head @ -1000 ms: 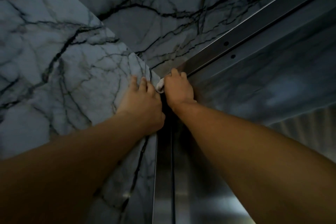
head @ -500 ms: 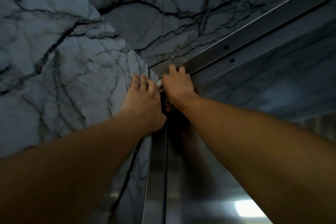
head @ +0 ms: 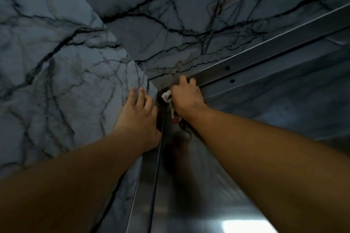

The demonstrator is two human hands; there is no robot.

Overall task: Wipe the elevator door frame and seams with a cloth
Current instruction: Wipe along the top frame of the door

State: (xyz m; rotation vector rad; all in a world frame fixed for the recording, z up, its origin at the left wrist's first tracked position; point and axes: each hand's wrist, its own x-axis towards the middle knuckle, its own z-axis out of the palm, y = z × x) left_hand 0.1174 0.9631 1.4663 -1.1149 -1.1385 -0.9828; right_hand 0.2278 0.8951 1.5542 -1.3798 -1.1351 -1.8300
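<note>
We look up into the top left corner of the door frame. Right hand (head: 186, 98): fingers curled over the cloth (head: 166, 96), pressing it into the corner where the upright frame strip meets the top rail (head: 265, 51). Fingertips reach the lower edge of the rail. The cloth is white; we see only a small fold sticking out left of the knuckles and a strip hanging below the palm toward the wrist, with a reddish patch at its lower end. The rest is hidden under the hand.

Left hand (head: 138, 117): fingers straight, flat against the marble wall (head: 56, 81), holding nothing. Its outer edge lies just beside the frame strip (head: 145, 185). The two hands are near each other, apart, with the seam between them.

Outward: the steel door (head: 189, 195) runs down right of the strip and carries a dark reflection of the right forearm and a bright patch low down. Two small holes show in the rail. Dark-veined marble covers the wall above the rail as well.
</note>
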